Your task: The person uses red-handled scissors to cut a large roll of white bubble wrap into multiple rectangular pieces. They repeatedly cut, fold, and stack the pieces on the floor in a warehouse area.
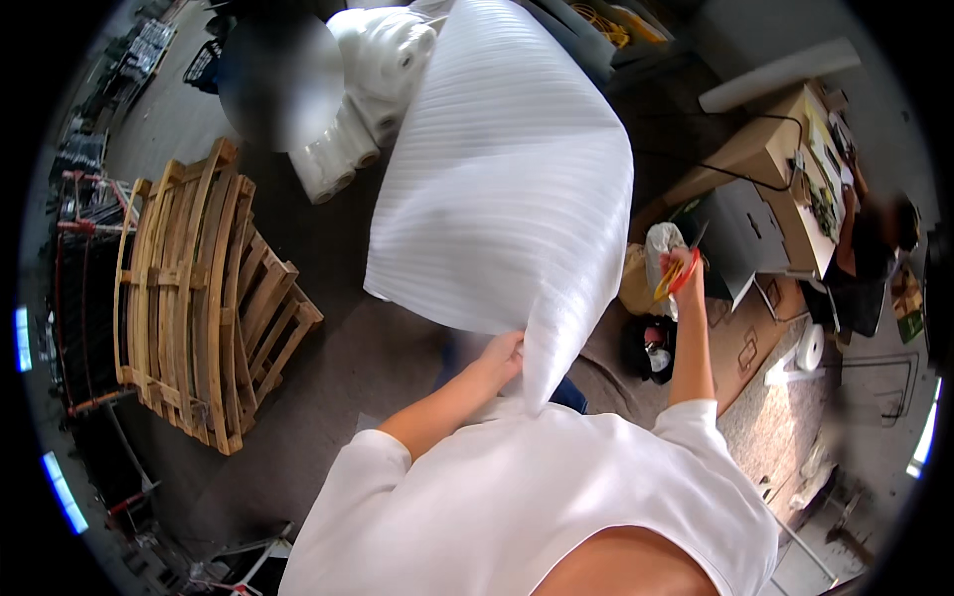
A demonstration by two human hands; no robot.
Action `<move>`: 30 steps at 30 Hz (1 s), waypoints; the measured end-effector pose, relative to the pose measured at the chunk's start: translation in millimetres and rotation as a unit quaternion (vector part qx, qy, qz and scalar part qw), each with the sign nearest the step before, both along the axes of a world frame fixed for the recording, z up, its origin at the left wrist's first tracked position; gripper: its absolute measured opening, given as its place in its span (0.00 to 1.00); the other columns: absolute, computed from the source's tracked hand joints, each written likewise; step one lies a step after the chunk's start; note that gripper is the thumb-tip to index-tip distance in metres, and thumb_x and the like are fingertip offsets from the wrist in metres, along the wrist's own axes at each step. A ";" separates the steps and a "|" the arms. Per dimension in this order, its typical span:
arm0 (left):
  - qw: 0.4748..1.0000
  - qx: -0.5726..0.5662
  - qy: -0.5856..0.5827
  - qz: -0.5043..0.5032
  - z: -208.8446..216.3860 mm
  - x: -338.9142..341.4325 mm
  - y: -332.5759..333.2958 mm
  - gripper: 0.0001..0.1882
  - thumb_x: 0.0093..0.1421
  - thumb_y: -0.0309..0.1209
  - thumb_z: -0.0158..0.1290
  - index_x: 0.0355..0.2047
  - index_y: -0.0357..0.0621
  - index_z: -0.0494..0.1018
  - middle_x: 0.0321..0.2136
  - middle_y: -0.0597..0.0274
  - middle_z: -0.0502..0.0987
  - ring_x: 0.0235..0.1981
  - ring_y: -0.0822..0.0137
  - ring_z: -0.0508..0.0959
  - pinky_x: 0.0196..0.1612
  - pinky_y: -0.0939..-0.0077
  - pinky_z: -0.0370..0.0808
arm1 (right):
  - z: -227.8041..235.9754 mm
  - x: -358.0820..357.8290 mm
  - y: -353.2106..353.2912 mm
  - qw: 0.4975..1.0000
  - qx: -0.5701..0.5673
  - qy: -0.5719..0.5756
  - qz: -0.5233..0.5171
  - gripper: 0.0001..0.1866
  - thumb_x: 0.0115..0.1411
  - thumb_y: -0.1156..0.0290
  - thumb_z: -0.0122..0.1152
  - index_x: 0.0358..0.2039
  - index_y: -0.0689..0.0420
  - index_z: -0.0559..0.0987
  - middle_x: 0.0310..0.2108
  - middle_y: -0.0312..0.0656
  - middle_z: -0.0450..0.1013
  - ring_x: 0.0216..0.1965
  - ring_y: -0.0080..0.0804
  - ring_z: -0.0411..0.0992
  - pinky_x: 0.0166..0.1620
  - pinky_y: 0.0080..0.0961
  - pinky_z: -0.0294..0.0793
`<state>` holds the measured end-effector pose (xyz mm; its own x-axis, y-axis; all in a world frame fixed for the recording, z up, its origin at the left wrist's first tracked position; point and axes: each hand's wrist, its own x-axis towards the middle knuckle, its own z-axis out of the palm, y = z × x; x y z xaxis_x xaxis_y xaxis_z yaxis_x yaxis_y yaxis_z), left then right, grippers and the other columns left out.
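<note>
Head view: left hand pinches the foam sheet's lower edge, holding it up taut, while right hand grips scissors closed beside it.

Left hand grips foam sheet; right hand holds scissors.

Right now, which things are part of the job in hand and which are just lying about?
In hand:
- left hand gripping white foam sheet
- right hand holding scissors

Lying about:
- wooden pallets
- foam rolls
- cardboard boxes
</note>
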<state>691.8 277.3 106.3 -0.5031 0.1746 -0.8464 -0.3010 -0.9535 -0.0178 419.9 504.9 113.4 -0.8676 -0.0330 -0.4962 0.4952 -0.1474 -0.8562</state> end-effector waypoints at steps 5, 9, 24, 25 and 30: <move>0.990 -0.106 -0.084 0.041 -64.5 -42.0 64.6 0.11 0.57 0.19 0.38 0.40 0.30 0.64 0.37 0.51 0.71 0.40 0.62 0.73 0.42 0.74 0.74 | 22.8 181.2 54.5 0.980 -0.009 -0.194 -0.038 0.20 0.54 0.55 0.52 0.30 0.63 0.73 0.24 0.45 0.72 0.25 0.31 0.71 0.29 0.23 0.71; 0.990 -0.084 -0.104 0.052 -85.3 -35.8 97.1 0.10 0.57 0.19 0.38 0.39 0.33 0.64 0.38 0.52 0.70 0.40 0.62 0.73 0.42 0.74 0.74 | 28.8 234.9 22.3 0.950 -0.037 -0.289 -0.111 0.26 0.50 0.51 0.57 0.37 0.61 0.69 0.40 0.49 0.67 0.40 0.39 0.68 0.39 0.36 0.70; 0.977 -0.103 -0.179 0.043 -148.8 28.4 1.9 0.09 0.56 0.22 0.46 0.38 0.35 0.65 0.34 0.56 0.70 0.37 0.61 0.73 0.41 0.66 0.75 | -63.7 331.1 -10.9 0.909 -0.072 -0.241 -0.332 0.07 0.45 0.77 0.52 0.25 0.51 0.66 0.24 0.36 0.66 0.29 0.31 0.69 0.32 0.35 0.69; 0.977 -0.104 -0.184 0.038 -152.8 30.6 -4.0 0.09 0.56 0.22 0.46 0.38 0.35 0.65 0.34 0.56 0.70 0.37 0.61 0.73 0.41 0.65 0.75 | -64.8 345.3 -15.7 0.905 -0.076 -0.269 -0.320 0.07 0.46 0.76 0.52 0.26 0.51 0.66 0.25 0.37 0.66 0.30 0.32 0.69 0.32 0.36 0.69; 0.952 -0.229 -0.202 -0.002 -191.3 15.8 -91.8 0.11 0.56 0.25 0.47 0.41 0.44 0.66 0.36 0.59 0.70 0.37 0.63 0.72 0.38 0.66 0.74 | -40.5 386.5 -73.7 0.876 -0.236 -0.366 -0.210 0.07 0.53 0.70 0.48 0.33 0.54 0.70 0.30 0.42 0.69 0.36 0.35 0.70 0.36 0.37 0.70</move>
